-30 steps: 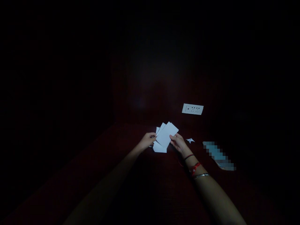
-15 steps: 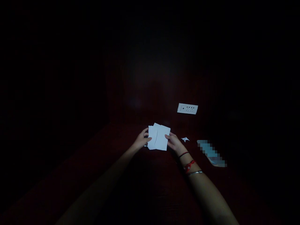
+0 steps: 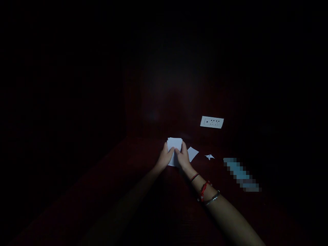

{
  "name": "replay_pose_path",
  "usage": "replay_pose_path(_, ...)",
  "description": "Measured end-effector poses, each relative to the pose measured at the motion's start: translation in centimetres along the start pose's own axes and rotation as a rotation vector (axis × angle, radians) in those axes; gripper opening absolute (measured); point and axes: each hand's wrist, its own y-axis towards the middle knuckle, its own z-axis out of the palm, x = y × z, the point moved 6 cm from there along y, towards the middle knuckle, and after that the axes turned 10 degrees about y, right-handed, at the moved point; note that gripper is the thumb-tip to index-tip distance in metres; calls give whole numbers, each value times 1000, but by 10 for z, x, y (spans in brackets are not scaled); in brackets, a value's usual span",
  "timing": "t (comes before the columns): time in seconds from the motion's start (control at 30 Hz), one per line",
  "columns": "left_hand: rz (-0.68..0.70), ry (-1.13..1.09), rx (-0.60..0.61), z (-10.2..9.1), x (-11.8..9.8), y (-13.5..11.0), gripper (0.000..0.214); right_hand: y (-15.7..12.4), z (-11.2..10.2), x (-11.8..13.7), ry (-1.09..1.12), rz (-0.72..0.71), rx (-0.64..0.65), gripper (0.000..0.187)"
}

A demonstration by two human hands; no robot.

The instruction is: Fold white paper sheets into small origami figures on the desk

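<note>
A stack of white paper sheets point(image 3: 174, 142) is held up between both hands, its edges nearly lined up. My left hand point(image 3: 165, 156) grips the stack's left side, thumb on the front face. My right hand point(image 3: 183, 156) grips the right side, its thumb meeting the left one near the middle. The fingers behind the stack are hidden. Just right of my right hand, a single white paper sheet point(image 3: 193, 154) lies on the dark red surface. Farther right is a small folded white paper figure point(image 3: 209, 157).
A white wall socket panel point(image 3: 212, 122) is on the dark wall behind. A flat bluish object point(image 3: 239, 173), blurred by pixelation, lies to the right on the dark red tabletop point(image 3: 143, 150). Darkness hides most of the surroundings.
The fanned-out sheets are now squared into a narrower stack, and my hands have come closer together. A single sheet now shows on the surface to the right. The view has shifted slightly.
</note>
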Motion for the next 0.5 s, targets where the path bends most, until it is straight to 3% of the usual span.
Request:
replay_pose_path(0.2, -70, 73, -63, 15, 11, -20, 30, -28, 2, -8, -121, 25, -10, 36)
replay_pose_path(0.5, -116, 130, -13, 2, 22, -9, 26, -9, -13, -25, -372, 160, -40, 32)
